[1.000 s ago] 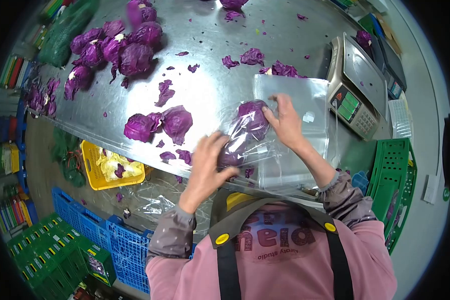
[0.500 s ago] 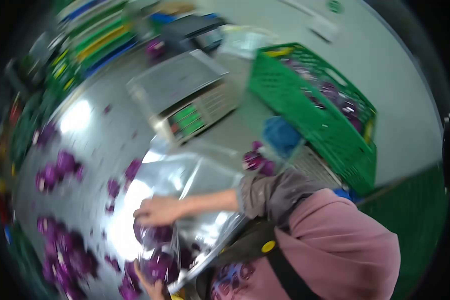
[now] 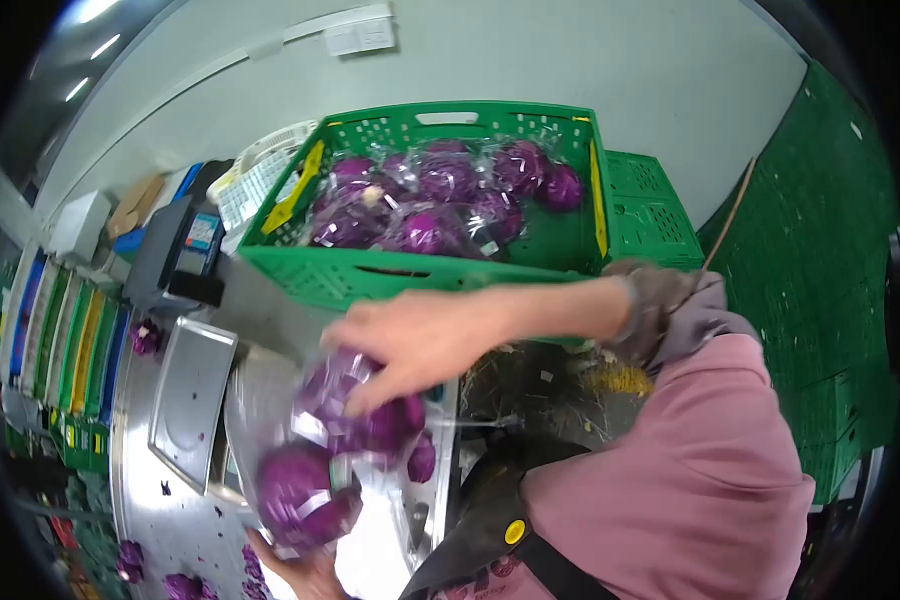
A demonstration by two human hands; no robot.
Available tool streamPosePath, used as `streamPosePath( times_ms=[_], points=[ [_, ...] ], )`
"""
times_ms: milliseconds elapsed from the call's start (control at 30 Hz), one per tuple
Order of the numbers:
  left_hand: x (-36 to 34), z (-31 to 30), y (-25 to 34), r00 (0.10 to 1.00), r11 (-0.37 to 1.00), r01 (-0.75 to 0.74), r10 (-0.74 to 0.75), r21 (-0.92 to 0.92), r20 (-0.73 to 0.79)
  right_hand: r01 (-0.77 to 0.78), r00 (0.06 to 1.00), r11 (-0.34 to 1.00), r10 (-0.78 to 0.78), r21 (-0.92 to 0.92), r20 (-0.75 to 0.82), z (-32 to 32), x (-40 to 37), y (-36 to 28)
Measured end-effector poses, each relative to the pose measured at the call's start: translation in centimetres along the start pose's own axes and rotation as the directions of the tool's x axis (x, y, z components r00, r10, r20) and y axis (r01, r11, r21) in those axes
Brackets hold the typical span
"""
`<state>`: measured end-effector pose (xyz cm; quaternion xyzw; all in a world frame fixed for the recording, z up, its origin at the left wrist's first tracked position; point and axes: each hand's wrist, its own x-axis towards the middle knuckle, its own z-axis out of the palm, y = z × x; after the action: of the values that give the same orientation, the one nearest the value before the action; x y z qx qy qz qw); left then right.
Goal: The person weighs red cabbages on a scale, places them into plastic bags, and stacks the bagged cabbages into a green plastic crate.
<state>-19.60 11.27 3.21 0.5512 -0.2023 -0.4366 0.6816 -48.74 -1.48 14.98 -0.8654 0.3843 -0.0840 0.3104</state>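
Between my hands is a clear plastic bag of red cabbages [image 3: 295,495], carried above the steel table beside the scale. My right hand [image 3: 410,345] grips it from above, fingers curled over the upper cabbages. From below, my left hand [image 3: 305,572] cups the lowest cabbage; part of that hand is hidden behind the bag. Just beyond my right forearm stands a green crate [image 3: 320,275] with several wrapped red cabbages [image 3: 445,180] inside. A small loose red cabbage [image 3: 422,460] appears right of the bag.
A scale [image 3: 192,400] stands on the steel table [image 3: 160,520] at left, with a dark label printer [image 3: 175,255] behind it. Loose red cabbages [image 3: 182,585] lie at the lower left. Stacked coloured trays [image 3: 65,330] stand farther left. Another green crate [image 3: 650,215] is at the right.
My view has swung right, from the table toward the green crate. Both hands have brought the bagged cabbages up off the table and over beside the crate.
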Motion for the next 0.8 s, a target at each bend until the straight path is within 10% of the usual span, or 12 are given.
streamPosePath(
  times_ms=[33,67,233,333,600,633,767,800],
  points=[
    [1.6,4.1,1.0,0.962,0.985,0.136,-0.105,-0.109,0.251,-0.066,0.997,0.997,0.067,0.035,-0.028,-2.6,-1.7,1.8],
    [1.2,9.7,3.0,0.804,0.638,0.579,-0.342,-0.508,0.486,-0.13,0.99,0.989,0.134,0.075,-0.05,-4.7,-3.5,3.6],
    [4.2,29.4,-0.3,0.278,0.793,0.594,-0.361,0.136,0.89,-0.465,0.835,0.764,0.546,0.448,-0.065,-11.0,-11.9,12.8],
    [3.5,36.6,-3.8,0.354,0.838,0.416,-0.507,0.353,0.786,-0.576,0.768,0.701,0.64,0.42,-0.013,-12.2,-14.1,16.5],
    [4.6,42.8,-10.3,0.173,0.655,0.37,-0.745,0.659,0.644,-0.628,0.692,0.734,0.679,-0.26,0.244,-14.4,-13.7,23.2],
    [4.1,43.2,-10.9,0.17,0.645,0.334,-0.759,0.687,0.629,-0.716,0.653,0.691,0.713,-0.098,0.254,-14.2,-13.8,23.2],
    [0.3,45.0,-13.8,0.202,0.684,0.103,-0.725,0.722,0.658,-0.7,0.685,0.71,0.698,-0.077,0.208,-13.1,-13.5,23.6],
    [0.6,45.6,-14.3,0.177,0.702,0.092,-0.71,0.706,0.682,-0.563,0.794,0.76,0.606,-0.326,0.043,-12.0,-13.9,24.6]
  ],
)
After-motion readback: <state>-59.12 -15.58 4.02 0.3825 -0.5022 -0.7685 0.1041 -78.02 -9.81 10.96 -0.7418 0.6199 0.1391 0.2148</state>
